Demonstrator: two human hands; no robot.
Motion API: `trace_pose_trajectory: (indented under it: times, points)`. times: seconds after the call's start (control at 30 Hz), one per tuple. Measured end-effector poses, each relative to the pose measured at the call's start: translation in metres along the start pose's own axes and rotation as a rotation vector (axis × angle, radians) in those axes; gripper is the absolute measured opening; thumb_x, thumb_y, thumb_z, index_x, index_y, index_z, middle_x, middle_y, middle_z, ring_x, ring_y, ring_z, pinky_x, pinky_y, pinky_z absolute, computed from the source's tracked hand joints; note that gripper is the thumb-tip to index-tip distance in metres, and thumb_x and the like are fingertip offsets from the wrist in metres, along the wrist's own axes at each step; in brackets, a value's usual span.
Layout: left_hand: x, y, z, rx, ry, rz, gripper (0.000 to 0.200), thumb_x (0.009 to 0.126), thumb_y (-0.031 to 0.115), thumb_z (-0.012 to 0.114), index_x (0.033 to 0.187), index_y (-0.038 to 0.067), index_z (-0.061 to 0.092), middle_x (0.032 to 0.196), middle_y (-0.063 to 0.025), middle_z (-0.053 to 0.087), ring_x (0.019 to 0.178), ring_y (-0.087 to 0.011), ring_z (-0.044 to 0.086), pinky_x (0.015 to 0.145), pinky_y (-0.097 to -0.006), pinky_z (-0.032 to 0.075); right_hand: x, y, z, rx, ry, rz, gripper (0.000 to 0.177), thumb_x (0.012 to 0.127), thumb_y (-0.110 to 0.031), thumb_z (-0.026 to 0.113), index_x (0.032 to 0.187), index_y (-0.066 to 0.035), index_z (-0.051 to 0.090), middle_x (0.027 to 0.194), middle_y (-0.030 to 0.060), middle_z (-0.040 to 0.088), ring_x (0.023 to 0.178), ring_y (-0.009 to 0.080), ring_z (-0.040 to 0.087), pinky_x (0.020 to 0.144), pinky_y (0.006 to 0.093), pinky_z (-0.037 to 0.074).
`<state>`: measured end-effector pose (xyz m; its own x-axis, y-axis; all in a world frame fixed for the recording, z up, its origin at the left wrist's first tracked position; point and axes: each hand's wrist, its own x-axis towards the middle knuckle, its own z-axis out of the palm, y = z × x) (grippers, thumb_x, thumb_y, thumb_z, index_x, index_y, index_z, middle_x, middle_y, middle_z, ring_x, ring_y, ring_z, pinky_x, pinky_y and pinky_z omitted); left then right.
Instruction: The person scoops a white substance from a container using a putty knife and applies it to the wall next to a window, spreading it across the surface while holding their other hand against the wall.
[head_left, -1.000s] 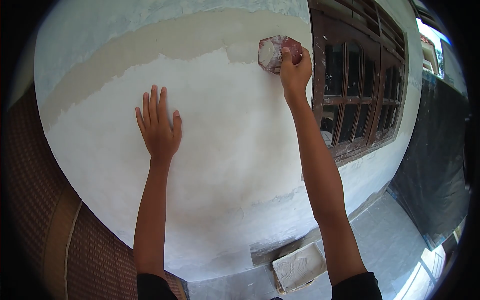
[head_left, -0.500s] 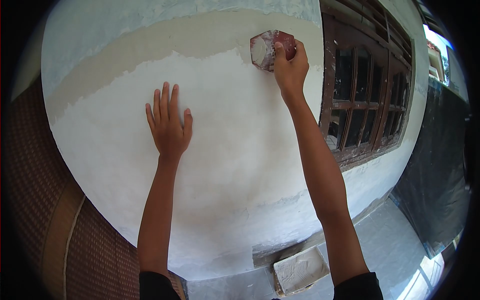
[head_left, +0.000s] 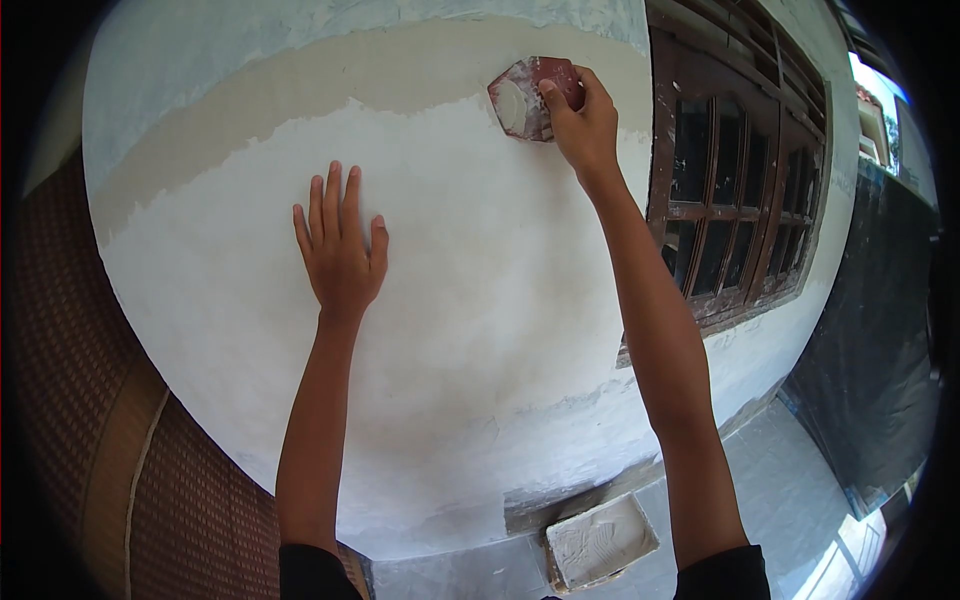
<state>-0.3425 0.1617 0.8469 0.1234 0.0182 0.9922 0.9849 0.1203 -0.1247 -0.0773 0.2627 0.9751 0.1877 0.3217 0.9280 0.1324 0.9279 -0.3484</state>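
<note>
My left hand lies flat against the white wall with its fingers spread and nothing in it. High on the right part of the wall, my right hand grips a dark red, many-sided scraper plate. White paste is smeared over the plate, with a pale lump near its left side. The thumb presses on the plate's face, and the plate is at the wall, near the lower edge of a beige-grey band.
A brown wooden window with small panes is set in the wall at right. Below, a tray of white paste stands on the grey floor. Woven brown matting lines the left; a dark sheet hangs at far right.
My right hand has tilted, and the scraper plate has shifted slightly left and turned. The right forearm has swung a little to the right. My left hand has barely moved.
</note>
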Motion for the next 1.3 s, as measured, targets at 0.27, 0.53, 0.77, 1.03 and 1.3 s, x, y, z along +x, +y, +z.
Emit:
trace_pose_trajectory:
  times: [0.27,0.53,0.77,1.03,1.3]
  points:
    - [0.000,0.001,-0.001,0.000,-0.011,-0.011,0.059,0.094,0.020,0.051,0.152,0.015,0.039,0.159,-0.0060,0.035,0.149,-0.0281,0.027,0.121,-0.0529,0.014,0.019,0.004,0.000,-0.124,-0.124,-0.108,0.036,0.090,-0.024,0.069,0.119,-0.003,0.064,0.100,0.0142,0.073,0.086,0.0228,0.071,0.079,0.0343,0.055]
    - [0.000,0.000,0.000,-0.009,-0.009,-0.013,0.060,0.094,0.020,0.051,0.152,0.015,0.038,0.159,-0.0062,0.034,0.149,-0.0281,0.027,0.121,-0.0532,0.014,0.044,0.001,-0.007,0.001,-0.318,-0.113,0.036,0.090,-0.025,0.071,0.118,-0.004,0.066,0.096,0.0118,0.072,0.086,0.0195,0.068,0.079,0.0329,0.054]
    - [0.000,0.000,0.000,-0.020,0.013,-0.002,0.059,0.094,0.020,0.052,0.152,0.015,0.039,0.159,-0.0063,0.035,0.149,-0.0283,0.027,0.121,-0.0537,0.014,0.049,0.007,-0.010,0.101,-0.187,-0.087,0.038,0.090,-0.028,0.071,0.119,-0.004,0.065,0.097,0.0119,0.072,0.082,0.0176,0.068,0.076,0.0324,0.054]
    - [-0.001,0.000,0.000,-0.010,0.011,-0.007,0.060,0.094,0.019,0.052,0.152,0.015,0.039,0.159,-0.0060,0.035,0.149,-0.0283,0.027,0.121,-0.0536,0.014,0.037,0.018,-0.018,0.113,0.036,-0.048,0.037,0.091,-0.023,0.072,0.120,-0.001,0.063,0.098,0.0124,0.072,0.084,0.0178,0.068,0.078,0.0318,0.053]
    - [-0.001,0.000,-0.001,0.011,0.004,-0.008,0.057,0.095,0.022,0.051,0.151,0.014,0.041,0.158,-0.0066,0.037,0.148,-0.0284,0.030,0.121,-0.0526,0.015,0.013,0.020,-0.025,0.031,0.267,0.076,0.032,0.093,-0.019,0.067,0.117,0.002,0.061,0.099,0.0150,0.071,0.090,0.0214,0.069,0.083,0.0326,0.053]
